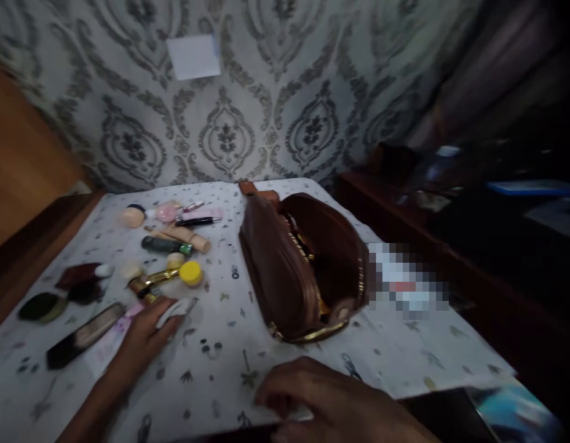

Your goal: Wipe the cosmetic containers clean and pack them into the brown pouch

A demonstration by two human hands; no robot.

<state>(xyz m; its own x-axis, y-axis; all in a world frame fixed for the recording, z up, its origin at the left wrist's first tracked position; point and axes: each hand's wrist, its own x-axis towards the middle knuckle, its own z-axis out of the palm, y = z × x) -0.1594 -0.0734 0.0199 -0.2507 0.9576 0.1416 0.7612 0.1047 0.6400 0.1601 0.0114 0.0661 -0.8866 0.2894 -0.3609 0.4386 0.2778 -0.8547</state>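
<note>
My left hand (pixel 150 329) is at the left of the table, its fingers closed on a small white, shiny item (pixel 174 311) whose kind is blurred. Just beyond it are a yellow-capped container (pixel 191 274) and a gold tube (pixel 162 277). A brown bag (pixel 278 264) stands unzipped at the middle, its mouth gaping to the right. In front of the bag, near the table's edge, my right hand (pixel 319 394) has curled fingers. A pale patch shows between its finger and thumb, too blurred to name.
Toward the back left lie a black pen (pixel 199 221), a dark green tube (pixel 162 245), a beige tube (pixel 190 237) and a pink round item (pixel 166 213). A long black-and-clear case (pixel 84 335) lies nearer. A patterned cloth (pixel 224 369) covers the table; a wallpapered wall (pixel 266 123) rises behind.
</note>
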